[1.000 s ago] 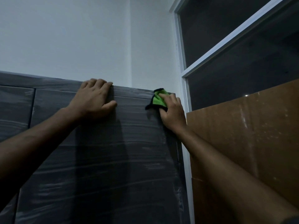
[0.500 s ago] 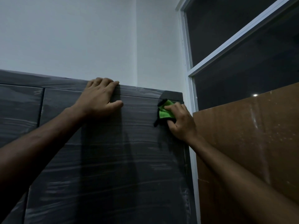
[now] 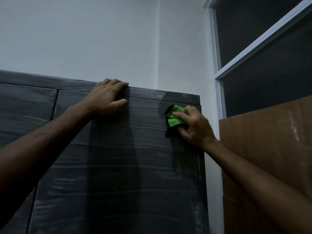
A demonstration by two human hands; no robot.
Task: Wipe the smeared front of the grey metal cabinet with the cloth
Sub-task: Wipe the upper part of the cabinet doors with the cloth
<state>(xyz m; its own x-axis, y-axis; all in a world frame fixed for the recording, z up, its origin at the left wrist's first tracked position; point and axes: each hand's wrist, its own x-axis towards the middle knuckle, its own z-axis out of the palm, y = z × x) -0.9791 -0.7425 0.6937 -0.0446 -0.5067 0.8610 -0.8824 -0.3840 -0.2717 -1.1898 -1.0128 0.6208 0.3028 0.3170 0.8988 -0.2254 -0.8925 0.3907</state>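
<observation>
Door face open below/left; cardboard blocks right side.

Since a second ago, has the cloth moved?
Yes. The cloth has slid down the cabinet front, away from its top edge, under the right hand.

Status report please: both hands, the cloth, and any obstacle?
Left hand flat on cabinet top edge. Right hand presses green cloth on upper right of smeared front. Nothing in the way.
</observation>
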